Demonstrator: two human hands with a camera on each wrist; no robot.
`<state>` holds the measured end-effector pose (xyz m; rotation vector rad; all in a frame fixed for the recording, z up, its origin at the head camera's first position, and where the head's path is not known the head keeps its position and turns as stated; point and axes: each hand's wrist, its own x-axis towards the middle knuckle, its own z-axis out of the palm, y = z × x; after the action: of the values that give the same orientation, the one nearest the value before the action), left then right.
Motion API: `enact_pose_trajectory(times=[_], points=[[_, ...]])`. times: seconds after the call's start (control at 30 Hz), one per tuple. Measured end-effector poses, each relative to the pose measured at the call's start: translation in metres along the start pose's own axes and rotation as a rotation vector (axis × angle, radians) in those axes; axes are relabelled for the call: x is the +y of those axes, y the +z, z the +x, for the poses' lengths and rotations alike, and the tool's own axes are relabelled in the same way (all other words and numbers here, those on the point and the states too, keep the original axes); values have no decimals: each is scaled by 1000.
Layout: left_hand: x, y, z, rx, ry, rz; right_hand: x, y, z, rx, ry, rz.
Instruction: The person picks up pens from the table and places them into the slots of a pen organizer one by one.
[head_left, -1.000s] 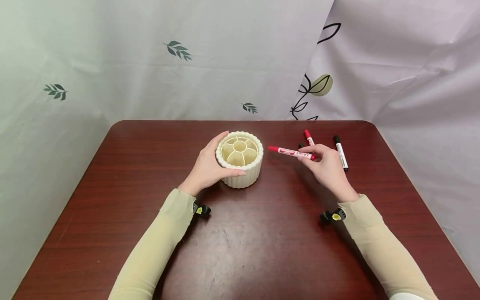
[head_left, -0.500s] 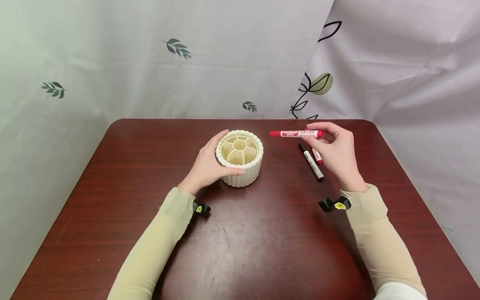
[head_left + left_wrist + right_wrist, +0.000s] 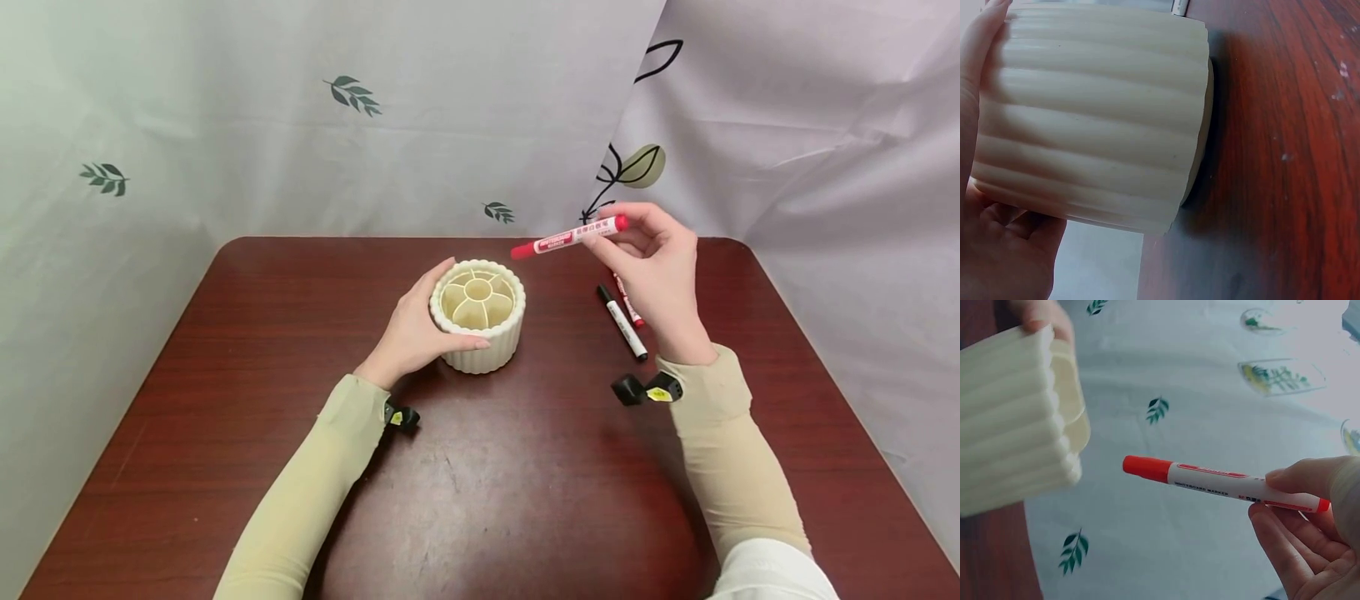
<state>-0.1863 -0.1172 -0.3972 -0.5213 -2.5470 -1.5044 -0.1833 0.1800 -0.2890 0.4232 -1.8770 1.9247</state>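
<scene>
A cream pen holder (image 3: 495, 350) with a scalloped rim and several inner compartments stands upright on the table. My left hand (image 3: 411, 329) grips its left side, thumb across the front; the left wrist view shows its ribbed wall (image 3: 1091, 119) close up. In my right hand (image 3: 660, 267) a red-capped whiteboard marker (image 3: 558, 241) is pinched between thumb and fingers near its rear end. The marker is held in the air to the right of the holder and above it, its cap pointing left and slightly down. In the right wrist view the cap (image 3: 1147, 469) is apart from the holder.
Below my right hand, a black-capped marker (image 3: 622, 323) lies on the dark red wooden table (image 3: 480, 492). Beside it is another red marker (image 3: 632, 304), partly hidden by the hand. A pale leaf-patterned curtain (image 3: 420, 150) hangs behind the table.
My right hand has lifted the red marker off to the upper right, then up and left toward the holder, and its cap now tips downward. The left hand and the holder have stayed put.
</scene>
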Motion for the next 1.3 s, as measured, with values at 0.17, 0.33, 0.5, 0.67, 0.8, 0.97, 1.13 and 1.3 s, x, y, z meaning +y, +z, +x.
enact_pose_trajectory(times=[0.17, 0.33, 0.5, 0.67, 0.8, 0.97, 1.13, 1.3], points=[[-1, 0, -1, -7, -14, 23, -21, 17, -3, -18, -27, -6], [-2, 1, -1, -5, -12, 20, -15, 20, 0, -37, -22, -36], [-2, 0, 0, -4, -8, 15, -5, 20, 3, -55, -21, -59], [-3, -1, 0, -4, -6, 7, -15, 27, 0, -96, -36, -116], [-2, -1, 1, -6, -3, 1, -18, 31, -1, -125, -27, -158], [-1, -1, 1, -4, 1, 5, 4, 29, 2, -171, -9, -205], [-2, -1, 1, -5, 1, -3, 16, 32, 2, -234, -7, -225], [-3, -1, 2, -7, 6, -7, 24, 39, 0, -293, 7, -261]])
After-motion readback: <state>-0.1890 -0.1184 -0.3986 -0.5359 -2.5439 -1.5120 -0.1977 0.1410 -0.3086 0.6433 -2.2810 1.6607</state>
